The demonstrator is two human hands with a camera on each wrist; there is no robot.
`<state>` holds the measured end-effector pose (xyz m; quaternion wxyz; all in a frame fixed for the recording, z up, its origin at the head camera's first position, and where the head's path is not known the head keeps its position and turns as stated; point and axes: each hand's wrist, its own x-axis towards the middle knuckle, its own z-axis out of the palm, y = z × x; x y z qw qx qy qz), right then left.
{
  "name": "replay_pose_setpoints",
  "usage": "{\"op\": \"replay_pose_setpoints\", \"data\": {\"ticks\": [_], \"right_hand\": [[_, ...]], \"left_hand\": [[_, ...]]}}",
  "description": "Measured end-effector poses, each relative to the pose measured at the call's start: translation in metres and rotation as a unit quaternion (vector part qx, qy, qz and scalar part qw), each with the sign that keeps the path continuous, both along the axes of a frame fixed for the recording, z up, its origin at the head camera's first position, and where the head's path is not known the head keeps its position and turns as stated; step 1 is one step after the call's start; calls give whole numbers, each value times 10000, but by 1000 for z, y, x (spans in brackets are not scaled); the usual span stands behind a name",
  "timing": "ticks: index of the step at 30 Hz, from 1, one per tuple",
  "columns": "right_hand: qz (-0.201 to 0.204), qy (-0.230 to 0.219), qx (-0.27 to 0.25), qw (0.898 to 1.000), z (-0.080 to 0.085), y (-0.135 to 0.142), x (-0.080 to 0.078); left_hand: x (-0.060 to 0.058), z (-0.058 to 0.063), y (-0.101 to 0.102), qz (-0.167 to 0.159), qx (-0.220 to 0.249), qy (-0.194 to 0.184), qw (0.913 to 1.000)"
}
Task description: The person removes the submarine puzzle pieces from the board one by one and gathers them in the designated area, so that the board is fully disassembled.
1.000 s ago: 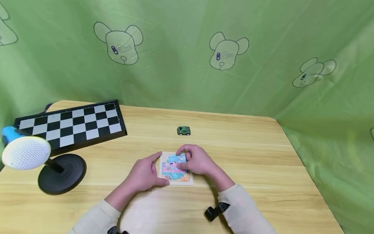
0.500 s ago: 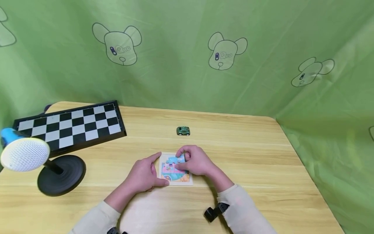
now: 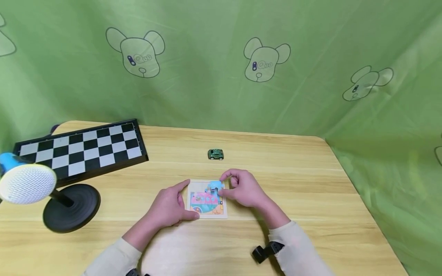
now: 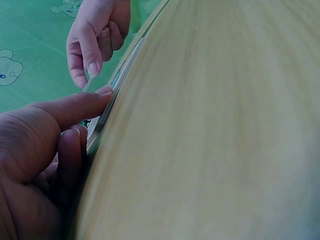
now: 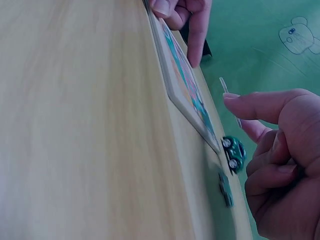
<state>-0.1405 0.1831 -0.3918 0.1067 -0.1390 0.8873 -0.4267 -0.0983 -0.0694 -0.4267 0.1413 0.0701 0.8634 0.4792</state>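
A framed jigsaw puzzle (image 3: 203, 207) with a pink, teal and orange picture lies on the table; its upper left part shows pale backing. My left hand (image 3: 168, 205) holds the frame's left side, index finger at the far corner and thumb on the near edge. My right hand (image 3: 246, 188) pinches a light blue jigsaw piece (image 3: 215, 187) between thumb and index finger, above the puzzle's upper right. In the right wrist view this piece (image 5: 223, 85) appears edge-on, raised above the board. A small flat notched piece (image 5: 226, 190) lies beside the frame, below my right hand.
A green toy car (image 3: 215, 154) stands beyond the puzzle. At the left are a black-and-white checkered board (image 3: 86, 149) and a blue-and-white lamp-like object (image 3: 29, 184) on a round black base (image 3: 71, 209). A green curtain (image 3: 207, 96) hangs behind the wooden table (image 3: 293, 172).
My right hand has shifted right with the blue jigsaw piece, from the puzzle's upper middle to its upper right. The left hand stays on the frame. The head view has drifted slightly.
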Motion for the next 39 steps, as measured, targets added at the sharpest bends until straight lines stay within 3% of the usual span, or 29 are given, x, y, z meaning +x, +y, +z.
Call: {"op": "replay_pose_setpoints", "data": {"ticks": [18,39], "right_hand": [[-488,78,28,9988,2,47,1],[-835,78,197,9963,-14,92,-3]], "left_hand": [[0,0,0,42,68,-2,10000],[1,0,0,44,156,-32,9999]]}}
